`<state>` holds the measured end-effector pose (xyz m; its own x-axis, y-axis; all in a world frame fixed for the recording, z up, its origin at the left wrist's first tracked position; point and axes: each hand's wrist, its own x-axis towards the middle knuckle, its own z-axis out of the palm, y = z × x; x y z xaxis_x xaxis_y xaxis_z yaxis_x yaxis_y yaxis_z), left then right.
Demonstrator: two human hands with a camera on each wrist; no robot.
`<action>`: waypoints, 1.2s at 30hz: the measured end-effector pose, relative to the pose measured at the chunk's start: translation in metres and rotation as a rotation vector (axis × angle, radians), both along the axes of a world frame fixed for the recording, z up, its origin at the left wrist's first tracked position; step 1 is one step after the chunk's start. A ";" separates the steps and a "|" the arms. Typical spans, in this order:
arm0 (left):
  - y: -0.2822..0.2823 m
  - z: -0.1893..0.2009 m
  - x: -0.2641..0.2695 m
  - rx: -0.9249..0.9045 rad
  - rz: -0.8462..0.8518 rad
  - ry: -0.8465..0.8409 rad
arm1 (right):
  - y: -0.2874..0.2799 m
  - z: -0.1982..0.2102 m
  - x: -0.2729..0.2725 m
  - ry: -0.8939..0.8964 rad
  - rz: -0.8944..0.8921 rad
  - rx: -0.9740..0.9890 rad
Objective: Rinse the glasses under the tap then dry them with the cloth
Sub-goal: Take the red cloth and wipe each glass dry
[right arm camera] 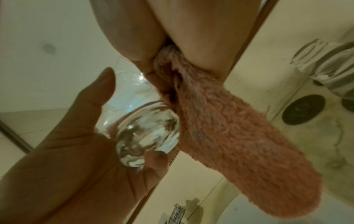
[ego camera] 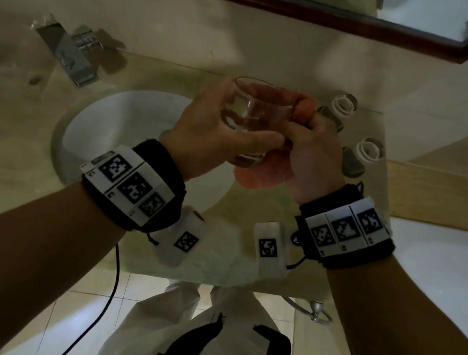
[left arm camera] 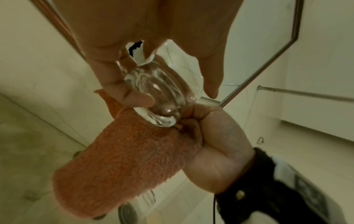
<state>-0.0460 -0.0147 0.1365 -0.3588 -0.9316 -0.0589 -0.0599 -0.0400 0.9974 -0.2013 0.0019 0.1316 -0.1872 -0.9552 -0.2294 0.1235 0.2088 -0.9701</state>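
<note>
Over the counter beside the sink, my left hand (ego camera: pixel 214 134) grips a clear tumbler (ego camera: pixel 248 115), thumb across its front and fingers round the back; the glass tilts with its rim away from me. My right hand (ego camera: pixel 313 154) grips an orange fluffy cloth (ego camera: pixel 256 176) and presses it against the right side of the glass. In the left wrist view the thick base of the glass (left arm camera: pixel 162 98) rests against the cloth (left arm camera: pixel 130 159). In the right wrist view the cloth (right arm camera: pixel 239 136) hangs down from my fist beside the glass (right arm camera: pixel 145 128).
The chrome tap (ego camera: pixel 67 52) stands at the back left above the white sink basin (ego camera: pixel 111 124). Two more glasses (ego camera: pixel 339 109) (ego camera: pixel 363 155) stand on the counter just right of my hands. A framed mirror (ego camera: pixel 359 14) hangs on the wall behind.
</note>
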 end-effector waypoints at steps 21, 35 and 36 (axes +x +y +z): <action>-0.010 -0.003 0.014 -0.273 -0.064 -0.366 | 0.001 0.024 -0.016 0.380 0.517 -0.001; -0.018 -0.026 0.012 -0.061 0.028 -0.282 | -0.010 0.009 -0.030 -0.066 0.417 0.072; -0.019 -0.023 0.010 0.121 0.037 -0.195 | -0.010 0.011 -0.028 -0.089 0.418 0.081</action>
